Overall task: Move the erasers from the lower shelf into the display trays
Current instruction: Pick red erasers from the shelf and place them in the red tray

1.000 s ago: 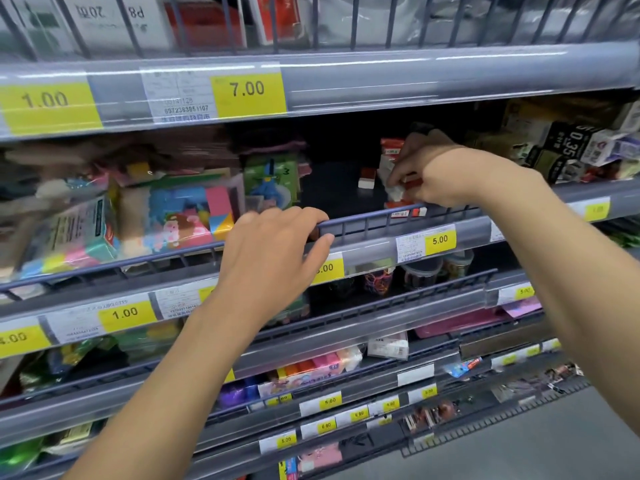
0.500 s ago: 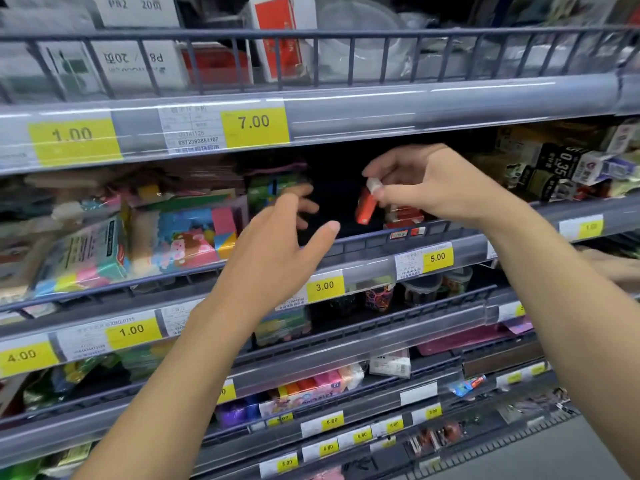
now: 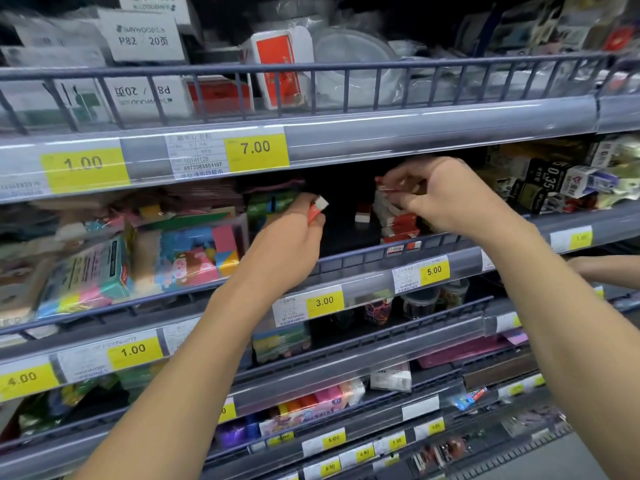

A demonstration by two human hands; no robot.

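Note:
My left hand [image 3: 289, 242] reaches into the second shelf and pinches a red-and-white eraser [image 3: 318, 208] at its fingertips. To its right, my right hand [image 3: 438, 197] hovers over a stack of red-and-white erasers [image 3: 398, 221] and pinches another eraser [image 3: 387, 188] at the top of that stack. A single eraser [image 3: 363, 213] stands alone on the dark shelf floor between the two hands. The stack's right side is hidden behind my right hand.
A grey wire rail [image 3: 381, 252] fronts this shelf, with price tags 3.00 [image 3: 324, 301] and 5.00 [image 3: 434, 270] below it. Colourful packets [image 3: 194, 251] fill the left, boxed goods [image 3: 568, 181] the right. Another person's arm [image 3: 609, 266] shows at the far right edge.
My left hand rose from the shelf rail into the shelf and now holds an eraser. My right hand stayed at the stack. The camera tilted upward.

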